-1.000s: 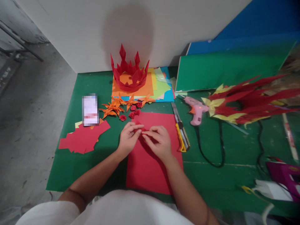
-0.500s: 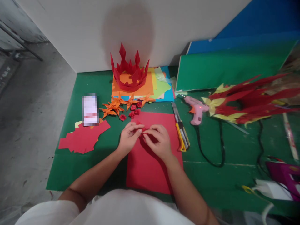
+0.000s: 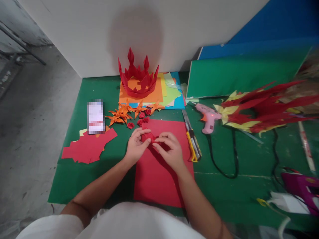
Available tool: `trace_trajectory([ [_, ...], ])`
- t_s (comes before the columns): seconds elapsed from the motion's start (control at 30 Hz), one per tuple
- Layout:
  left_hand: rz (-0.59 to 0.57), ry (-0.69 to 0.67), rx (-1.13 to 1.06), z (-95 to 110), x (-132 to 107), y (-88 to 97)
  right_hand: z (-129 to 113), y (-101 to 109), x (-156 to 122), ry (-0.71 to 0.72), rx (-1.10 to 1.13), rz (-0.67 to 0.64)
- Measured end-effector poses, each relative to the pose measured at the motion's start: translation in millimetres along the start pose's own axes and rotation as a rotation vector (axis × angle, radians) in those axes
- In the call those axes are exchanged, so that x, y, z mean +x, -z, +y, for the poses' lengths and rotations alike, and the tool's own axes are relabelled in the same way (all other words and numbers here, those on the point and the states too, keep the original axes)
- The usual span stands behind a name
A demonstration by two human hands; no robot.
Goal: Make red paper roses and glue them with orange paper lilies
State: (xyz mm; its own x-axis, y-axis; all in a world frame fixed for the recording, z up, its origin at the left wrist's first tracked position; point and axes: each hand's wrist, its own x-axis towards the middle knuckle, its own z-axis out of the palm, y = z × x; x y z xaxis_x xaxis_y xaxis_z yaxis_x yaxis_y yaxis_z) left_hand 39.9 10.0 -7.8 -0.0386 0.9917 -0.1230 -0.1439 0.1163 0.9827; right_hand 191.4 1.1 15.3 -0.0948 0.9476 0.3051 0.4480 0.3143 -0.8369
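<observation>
A small folded piece of red paper (image 3: 149, 136) is pinched between my two hands, above a large red sheet (image 3: 161, 179). My left hand (image 3: 136, 142) grips its left side with thumb and fingers. On its right edge, the thumb and fingertips of my right hand (image 3: 169, 147) close. Just beyond my hands lie several red paper roses (image 3: 130, 125) and several orange paper flowers (image 3: 119, 116). To the left is a pile of cut red paper pieces (image 3: 91, 146). A yellow utility knife (image 3: 192, 142) rests along the red sheet's right edge.
A red paper crown (image 3: 138, 83) stands on coloured sheets (image 3: 171, 99) at the back. A blurred-out phone-like object (image 3: 96, 116) lies at left. On the right are a pink glue gun (image 3: 208, 116) with a black cord and a red-yellow paper piece (image 3: 264, 106). Green boards (image 3: 244, 76) lean behind.
The red paper between my fingers has turned so that more of its flat face shows. Both hands stay in nearly the same place.
</observation>
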Motion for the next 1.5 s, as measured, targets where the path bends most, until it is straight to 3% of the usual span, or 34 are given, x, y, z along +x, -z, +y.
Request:
trace_trajectory([
  [0.3,-0.014,-0.123,0.195,4.2,-3.4,-2.2,0.6,-2.4,-2.0,0.015,-0.033,0.035],
  [0.9,-0.041,-0.174,0.21,2.7,-4.4,-0.5,4.0,-5.1,-2.3,0.065,-0.07,0.038],
  [1.5,-0.038,-0.107,0.222,13.3,-3.9,2.5,3.9,-2.6,-2.2,0.111,-0.135,-0.052],
])
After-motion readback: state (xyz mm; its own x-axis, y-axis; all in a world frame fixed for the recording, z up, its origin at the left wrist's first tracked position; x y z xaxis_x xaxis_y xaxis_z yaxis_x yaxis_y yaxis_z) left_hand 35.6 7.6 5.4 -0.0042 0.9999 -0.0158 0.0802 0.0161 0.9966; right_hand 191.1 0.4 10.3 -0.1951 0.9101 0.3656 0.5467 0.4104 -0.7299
